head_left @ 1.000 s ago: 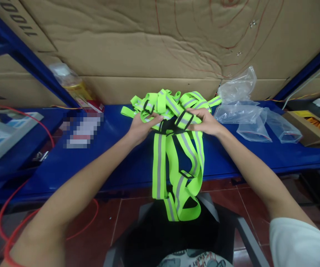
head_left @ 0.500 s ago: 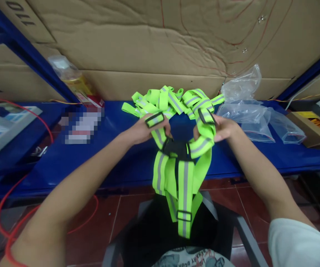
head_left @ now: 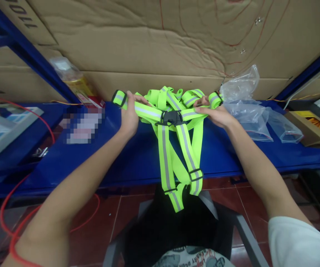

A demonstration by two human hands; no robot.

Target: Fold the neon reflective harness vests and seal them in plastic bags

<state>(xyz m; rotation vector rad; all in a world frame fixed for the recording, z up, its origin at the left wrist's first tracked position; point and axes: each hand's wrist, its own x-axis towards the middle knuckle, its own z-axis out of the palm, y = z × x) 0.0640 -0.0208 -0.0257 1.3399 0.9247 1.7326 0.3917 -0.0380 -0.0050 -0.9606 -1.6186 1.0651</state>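
A neon-yellow reflective safety harness [head_left: 165, 159] with grey stripes is stretched between my hands. My left hand [head_left: 131, 115] is closed on its belt at the left, beside a black slider [head_left: 119, 98]. Thumb and fingers of my right hand [head_left: 215, 113] pinch the belt at the right, near another slider [head_left: 215, 99]. A black buckle [head_left: 172, 117] sits fastened midway along the belt. Two shoulder straps with black adjusters [head_left: 196, 174] hang down over the table's front edge. Behind lies a heap of similar straps [head_left: 161, 97], partly hidden by the harness.
Clear plastic bags [head_left: 251, 118] lie at the right on the blue table [head_left: 132, 163], near an open cardboard box [head_left: 312, 126]. A plastic bottle [head_left: 72, 78] stands at the back left. Cardboard [head_left: 121, 48] walls the back; a red hose [head_left: 4, 211] loops at lower left.
My hands have moved apart and drawn the belt out straight. The buckle has risen away from me, and the shoulder straps now hang more separated and higher up.
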